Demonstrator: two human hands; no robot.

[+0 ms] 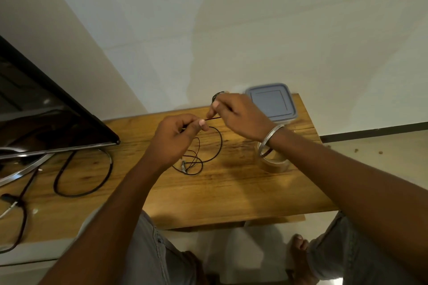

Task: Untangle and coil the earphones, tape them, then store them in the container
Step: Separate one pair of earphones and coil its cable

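Now | left hand (176, 140) + right hand (239, 118): 2 grips pinch 1 earphones (221, 141) | 1 tape roll (275, 165) | 1 container (271, 102)

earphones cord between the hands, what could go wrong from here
The left hand and right hand pinch a taut stretch of the earphones; pulling harder could tighten the loops lying crossed on the table. The right forearm hangs just above the tape roll, so it might knock it. The container is lidded, needing a free hand later.
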